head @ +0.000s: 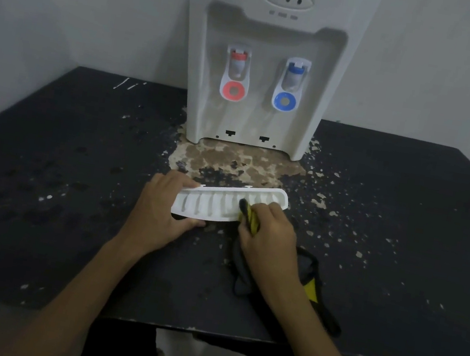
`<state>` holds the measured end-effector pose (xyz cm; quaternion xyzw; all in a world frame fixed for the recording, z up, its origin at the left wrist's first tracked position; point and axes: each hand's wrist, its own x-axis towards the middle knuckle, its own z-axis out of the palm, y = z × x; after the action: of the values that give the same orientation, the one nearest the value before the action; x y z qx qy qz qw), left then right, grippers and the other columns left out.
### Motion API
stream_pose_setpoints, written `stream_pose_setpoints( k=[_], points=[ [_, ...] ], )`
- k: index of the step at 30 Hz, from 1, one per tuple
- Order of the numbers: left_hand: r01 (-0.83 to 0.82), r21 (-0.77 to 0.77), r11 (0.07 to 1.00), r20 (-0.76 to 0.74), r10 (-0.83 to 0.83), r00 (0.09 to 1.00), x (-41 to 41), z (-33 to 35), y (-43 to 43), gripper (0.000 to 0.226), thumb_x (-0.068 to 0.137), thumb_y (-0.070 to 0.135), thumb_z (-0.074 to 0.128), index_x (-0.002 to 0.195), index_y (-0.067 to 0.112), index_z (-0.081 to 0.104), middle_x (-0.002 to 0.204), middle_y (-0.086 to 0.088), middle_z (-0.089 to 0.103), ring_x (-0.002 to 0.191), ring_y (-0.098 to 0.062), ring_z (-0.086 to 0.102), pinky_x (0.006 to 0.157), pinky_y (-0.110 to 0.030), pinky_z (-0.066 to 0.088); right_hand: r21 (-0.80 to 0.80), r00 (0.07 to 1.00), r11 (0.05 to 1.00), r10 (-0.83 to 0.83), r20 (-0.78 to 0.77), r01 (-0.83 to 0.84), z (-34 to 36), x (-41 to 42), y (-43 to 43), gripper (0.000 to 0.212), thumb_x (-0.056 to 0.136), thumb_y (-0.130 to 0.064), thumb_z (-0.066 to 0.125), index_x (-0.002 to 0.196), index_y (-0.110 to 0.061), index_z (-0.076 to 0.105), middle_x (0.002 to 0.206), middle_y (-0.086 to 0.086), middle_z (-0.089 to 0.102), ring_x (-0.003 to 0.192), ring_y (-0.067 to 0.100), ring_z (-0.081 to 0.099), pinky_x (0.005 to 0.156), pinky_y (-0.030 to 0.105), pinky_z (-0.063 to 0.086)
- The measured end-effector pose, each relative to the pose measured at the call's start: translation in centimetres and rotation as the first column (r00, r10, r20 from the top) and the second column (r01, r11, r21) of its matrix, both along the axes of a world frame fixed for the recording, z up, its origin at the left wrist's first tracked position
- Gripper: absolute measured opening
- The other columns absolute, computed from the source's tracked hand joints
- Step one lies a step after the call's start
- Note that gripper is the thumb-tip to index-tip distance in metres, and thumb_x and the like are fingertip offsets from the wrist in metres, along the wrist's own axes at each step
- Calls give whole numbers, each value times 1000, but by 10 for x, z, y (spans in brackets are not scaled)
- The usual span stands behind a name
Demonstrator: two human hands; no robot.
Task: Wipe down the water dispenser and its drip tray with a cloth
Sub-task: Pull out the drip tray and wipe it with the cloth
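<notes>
Water dispenser [269,29], white plastic, "TD" | 1 red tap [237,67], 1 blue tap [292,77] | 1 white drip tray [217,202], left fingers [186,183] gripping | 1 yellow-black cloth [249,218], right fingers [269,208] gripping

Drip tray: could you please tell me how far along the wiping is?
Done: the tray is off the dispenser, on the table. In hand: left hand holds it, right hand rubs the cloth over its slots. Left: refitting it; whether the dispenser is wiped, I cannot tell.
</notes>
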<state>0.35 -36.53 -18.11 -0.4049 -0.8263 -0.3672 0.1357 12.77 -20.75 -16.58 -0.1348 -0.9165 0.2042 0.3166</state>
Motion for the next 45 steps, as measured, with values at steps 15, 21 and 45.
stream_pose_setpoints(
  k=[15, 21, 45],
  points=[
    [-3, 7, 1000, -21, 3, 1000, 5, 1, 0, 62, 55, 25, 88, 106, 17, 53, 105, 7, 52, 89, -12, 43, 77, -32, 39, -39, 989, 995, -97, -110, 93, 9, -4, 15, 16, 82, -4, 65, 98, -3, 67, 85, 8, 56, 64, 19, 51, 57, 29, 45],
    [-7, 3, 1000, -34, 7, 999, 5, 1, 2, 63, 56, 24, 88, 106, 17, 52, 105, 4, 53, 89, -13, 42, 76, -33, 39, 73, 996, 993, -91, -5, 92, 4, -10, 16, 15, 85, -13, 61, 93, -1, 65, 84, 9, 47, 62, 24, 47, 49, 37, 48],
    [9, -8, 1000, -62, -10, 998, 6, 3, 2, 67, 56, 23, 88, 107, 27, 45, 106, 4, 53, 91, -17, 44, 77, -32, 36, 412, 991, 903, -135, 6, 121, 11, -14, 0, 11, 75, -5, 44, 74, -12, 53, 58, 3, 53, 55, 21, 48, 47, 26, 34]
  ],
)
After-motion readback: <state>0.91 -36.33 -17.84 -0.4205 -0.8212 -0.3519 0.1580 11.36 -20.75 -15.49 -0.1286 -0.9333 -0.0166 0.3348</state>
